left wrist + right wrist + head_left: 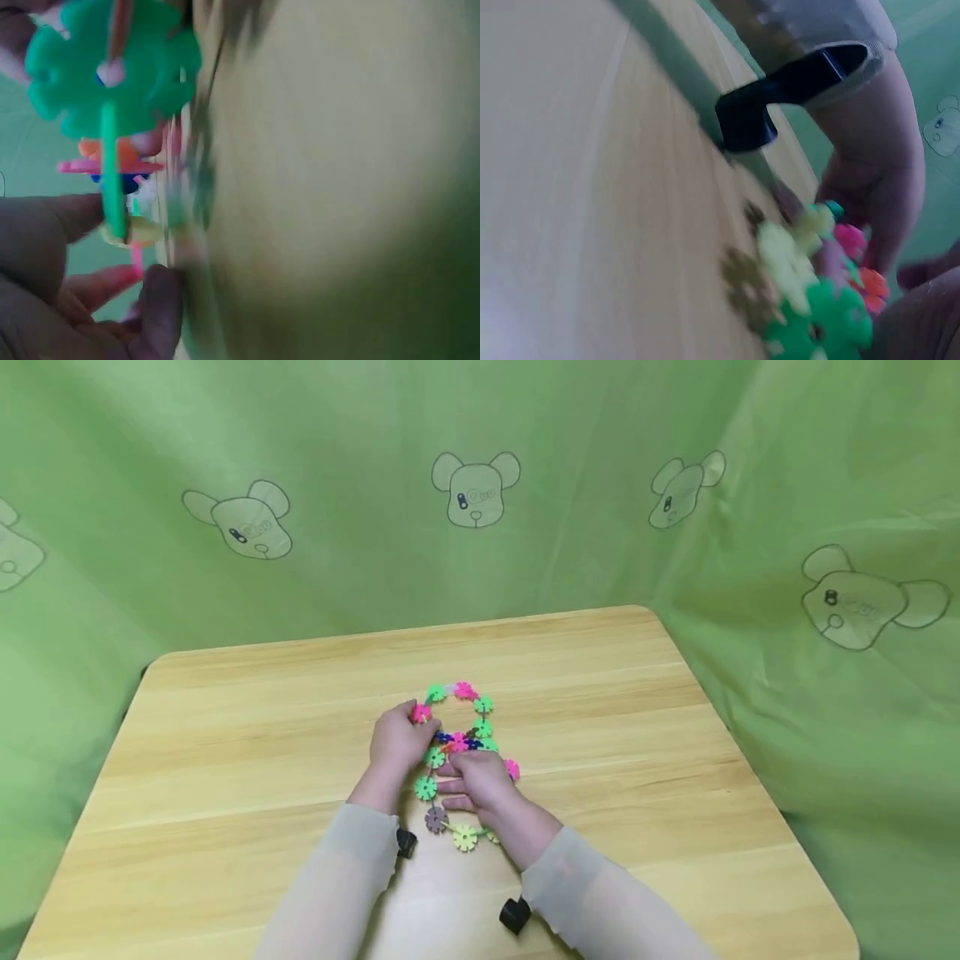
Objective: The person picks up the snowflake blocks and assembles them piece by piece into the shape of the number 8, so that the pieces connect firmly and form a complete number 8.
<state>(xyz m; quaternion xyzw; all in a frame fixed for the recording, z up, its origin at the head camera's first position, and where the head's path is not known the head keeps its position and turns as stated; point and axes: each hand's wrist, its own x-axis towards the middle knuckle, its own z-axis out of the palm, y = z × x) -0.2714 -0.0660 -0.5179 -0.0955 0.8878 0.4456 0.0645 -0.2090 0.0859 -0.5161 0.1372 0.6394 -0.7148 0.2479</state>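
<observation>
A figure of linked, notched plastic snowflake discs (426, 788) lies on the table. It has a smaller ring at the far end and a larger loop nearer me. At the small ring's left side, my left hand (393, 739) pinches the chain by a pink disc (422, 713). My right hand (487, 783) reaches over the large loop, thumb and index finger gripping around the orange disc (874, 283) at the middle row; its other fingers stretch out to the left. It hides part of the loop's right side. Close to the left wrist camera is a green disc (150, 67).
The wooden table (225, 760) has rounded corners. Green curtains (360, 560) printed with bear faces surround it behind and at the sides. Black wrist-worn devices hang under the left cuff (406, 842) and right cuff (515, 915), close to the tabletop.
</observation>
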